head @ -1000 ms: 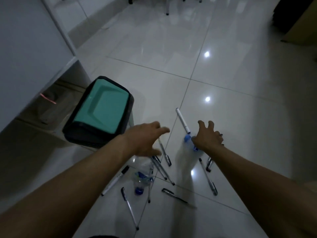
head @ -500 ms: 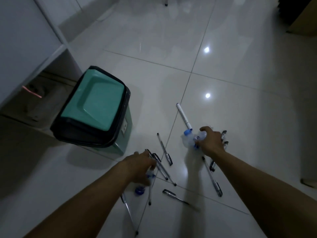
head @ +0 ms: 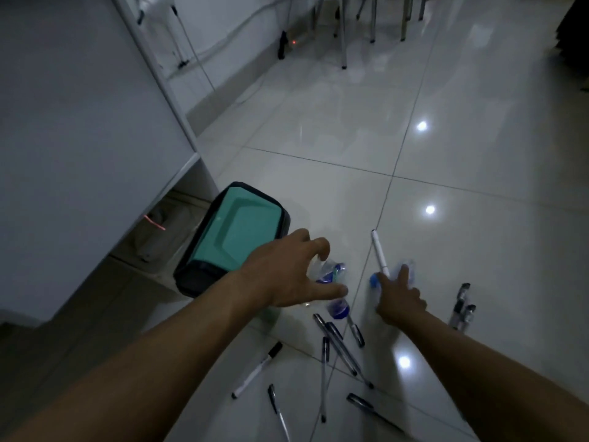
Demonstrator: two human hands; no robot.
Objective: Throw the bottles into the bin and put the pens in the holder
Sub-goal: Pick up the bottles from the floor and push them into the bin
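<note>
Clearing bottles comes first here: the left hand is wrapped round a clear crumpled bottle with a blue cap, held just beside the bin, while the right hand presses down on a second clear bottle on the floor, fingers partly curled over it; whether that bottle is fully gripped cannot be told. The bin stands at the left under a white desk, and its teal lid looks closed, so the next move likely calls for opening or pushing that lid before either bottle can drop in. A white marker lies touching the right hand's bottle and could roll when it lifts. Dark pens lie scattered nearer the person, with another marker to the left and two more pens at the right. No pen holder is in view. Chair legs stand well apart at the far end of the room
</note>
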